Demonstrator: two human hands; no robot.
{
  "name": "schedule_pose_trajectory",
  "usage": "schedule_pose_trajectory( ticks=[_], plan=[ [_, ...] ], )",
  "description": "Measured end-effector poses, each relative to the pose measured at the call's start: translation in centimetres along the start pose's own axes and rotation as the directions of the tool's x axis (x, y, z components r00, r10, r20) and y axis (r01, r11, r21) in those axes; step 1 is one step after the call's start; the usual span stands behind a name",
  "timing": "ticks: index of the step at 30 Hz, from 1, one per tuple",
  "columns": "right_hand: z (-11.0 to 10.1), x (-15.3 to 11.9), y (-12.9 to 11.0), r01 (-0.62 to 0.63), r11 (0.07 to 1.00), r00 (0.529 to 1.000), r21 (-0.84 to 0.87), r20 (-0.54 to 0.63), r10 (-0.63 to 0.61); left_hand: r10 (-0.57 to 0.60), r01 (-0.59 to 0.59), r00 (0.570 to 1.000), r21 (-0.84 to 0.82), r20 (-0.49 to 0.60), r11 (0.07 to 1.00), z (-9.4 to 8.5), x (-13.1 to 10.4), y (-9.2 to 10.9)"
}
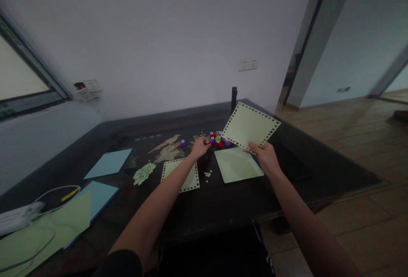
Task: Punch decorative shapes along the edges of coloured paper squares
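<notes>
My right hand [266, 157] pinches the lower edge of a pale yellow paper sheet [251, 127] and holds it up above the table. Holes are punched along the sheet's edges. My left hand [199, 148] reaches forward with its fingers closed on a small red craft punch [207, 142]. Beside it stands a cluster of several more punches in red, purple and green, among them a red punch [218, 144]. Under my left forearm lies another yellow sheet with a punched border [181, 171], partly hidden. A further yellow sheet [238, 165] lies flat below the raised one.
A purple punch [182, 143] stands apart on the dark table [223, 204]. Paper cutouts form a pile [144, 173], with a few loose bits [208, 174] nearer the middle. Blue paper [108, 163], yellow paper [63, 217], a white power strip [19, 218] and cables lie left.
</notes>
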State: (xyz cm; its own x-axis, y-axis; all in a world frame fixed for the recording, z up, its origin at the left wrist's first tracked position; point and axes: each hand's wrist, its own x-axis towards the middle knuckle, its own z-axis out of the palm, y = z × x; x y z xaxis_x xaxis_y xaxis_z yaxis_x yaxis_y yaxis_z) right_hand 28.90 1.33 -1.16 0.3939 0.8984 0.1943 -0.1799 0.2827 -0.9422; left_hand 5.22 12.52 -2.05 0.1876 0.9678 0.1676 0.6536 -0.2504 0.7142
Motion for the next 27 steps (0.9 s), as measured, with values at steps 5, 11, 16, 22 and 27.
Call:
schedule_pose_trajectory(
  ticks=[5,11,16,22,27],
  plan=[
    [0.0,-0.1,-0.2,-0.013,1.000,1.000,0.014,0.013,0.013,0.037,-0.038,0.999,0.120,0.009,0.992,0.5,0.5,0.4],
    [0.2,-0.2,-0.2,-0.059,0.998,0.998,0.033,0.007,0.059,0.038,-0.039,0.999,0.175,0.005,0.984,0.6,1.0,-0.1],
    [0.4,-0.5,-0.5,-0.064,0.997,0.998,0.040,0.001,0.064,0.031,-0.029,0.999,0.165,-0.011,0.986,0.6,1.4,-0.7],
    [0.4,-0.5,-0.5,-0.042,0.999,0.999,0.007,0.002,0.042,0.032,-0.028,0.999,0.138,-0.029,0.990,0.5,0.9,-0.1],
    [0.4,-0.5,-0.2,-0.058,0.997,0.997,-0.060,0.047,0.061,0.076,-0.062,0.982,0.083,-0.173,0.995,-0.9,-1.3,1.6]
  ],
)
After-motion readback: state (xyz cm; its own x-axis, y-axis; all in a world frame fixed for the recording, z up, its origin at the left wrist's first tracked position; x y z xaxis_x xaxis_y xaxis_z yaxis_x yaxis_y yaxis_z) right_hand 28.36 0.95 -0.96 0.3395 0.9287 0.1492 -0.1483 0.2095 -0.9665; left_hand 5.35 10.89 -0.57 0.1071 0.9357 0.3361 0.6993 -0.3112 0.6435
